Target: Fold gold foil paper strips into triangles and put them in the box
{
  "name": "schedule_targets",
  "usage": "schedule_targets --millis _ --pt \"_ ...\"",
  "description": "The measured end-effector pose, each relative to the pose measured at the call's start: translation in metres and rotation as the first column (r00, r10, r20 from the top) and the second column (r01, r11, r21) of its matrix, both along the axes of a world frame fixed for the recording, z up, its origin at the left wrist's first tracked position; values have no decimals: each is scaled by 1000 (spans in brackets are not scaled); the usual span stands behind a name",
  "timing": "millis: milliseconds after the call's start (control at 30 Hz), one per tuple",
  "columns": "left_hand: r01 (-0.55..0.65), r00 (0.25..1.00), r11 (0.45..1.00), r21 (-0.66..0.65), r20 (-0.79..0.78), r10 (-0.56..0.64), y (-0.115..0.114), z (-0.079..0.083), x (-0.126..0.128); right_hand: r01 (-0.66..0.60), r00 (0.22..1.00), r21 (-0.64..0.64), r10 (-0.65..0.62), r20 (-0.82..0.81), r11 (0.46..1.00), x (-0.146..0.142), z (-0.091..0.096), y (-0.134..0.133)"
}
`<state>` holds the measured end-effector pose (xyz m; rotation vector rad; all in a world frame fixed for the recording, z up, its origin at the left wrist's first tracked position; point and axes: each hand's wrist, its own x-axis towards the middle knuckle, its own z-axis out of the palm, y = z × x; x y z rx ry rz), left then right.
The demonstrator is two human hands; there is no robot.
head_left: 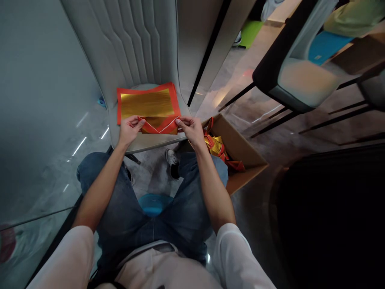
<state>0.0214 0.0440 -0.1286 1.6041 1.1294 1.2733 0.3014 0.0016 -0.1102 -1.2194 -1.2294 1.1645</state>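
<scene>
Chair seat partly hidden by sheets, hands pinching folded paper, knee overlapping box

The light is dim and rather cool, but a warmer glow lies on the floor toward the upper right. The gold paper gives a soft shine. At left, short white reflections appear. The right-hand chair looks blurred; the lower right corner is nearly black.
</scene>
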Motion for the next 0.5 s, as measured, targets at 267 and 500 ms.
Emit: schedule_targets --millis 267,500 --pt "-28 1000 999 39 -4 28 0 9 -4 -42 998 99 37 49 994 5 19 0" --pt "-45 998 992 120 -43 50 -10 26 -9 -48 994 150 32 108 988 -3 29 -8"
